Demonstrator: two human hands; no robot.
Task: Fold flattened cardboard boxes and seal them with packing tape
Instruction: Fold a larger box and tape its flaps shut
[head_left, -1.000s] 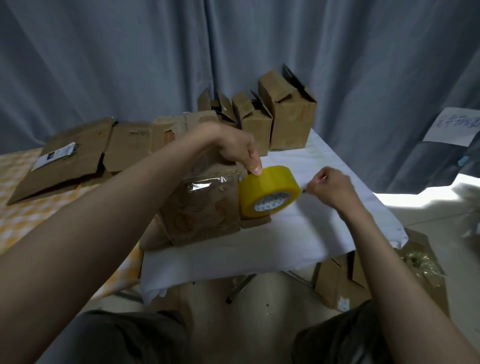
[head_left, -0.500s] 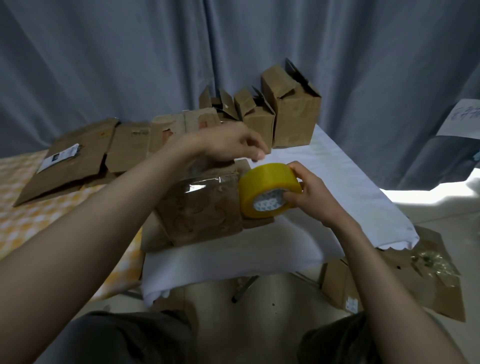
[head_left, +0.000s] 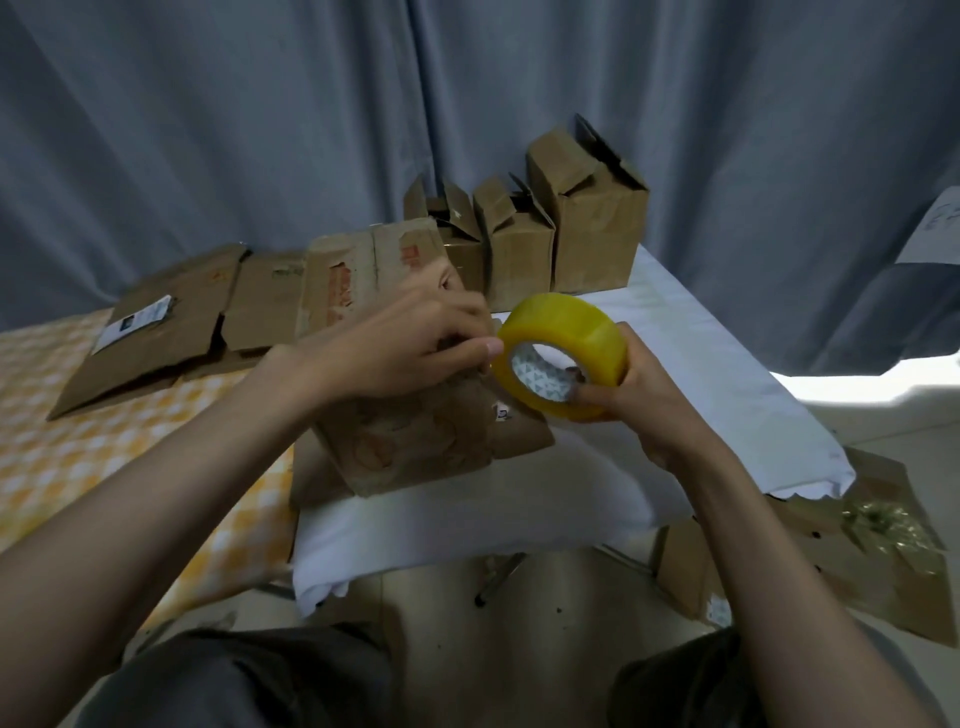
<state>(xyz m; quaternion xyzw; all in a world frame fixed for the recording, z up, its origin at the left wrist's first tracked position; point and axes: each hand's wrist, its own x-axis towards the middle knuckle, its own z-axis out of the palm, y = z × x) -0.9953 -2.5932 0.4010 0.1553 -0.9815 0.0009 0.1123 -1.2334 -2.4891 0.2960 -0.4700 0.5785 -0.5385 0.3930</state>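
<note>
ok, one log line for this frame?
right hand grips yellow packing tape roll | left hand fingertips at roll edge | brown cardboard box on white table

A makeshift packing spot: grey curtain (head_left: 260, 130) backdrop, cloth-covered table (head_left: 701, 353), cardboard boxes (head_left: 592, 228) lined up.

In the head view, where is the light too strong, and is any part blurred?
Head view: the floor patch at right is overexposed to white; the left hand is slightly motion-blurred at its fingers; the tape roll stays fairly sharp; edges bend from wide-angle distortion.
</note>
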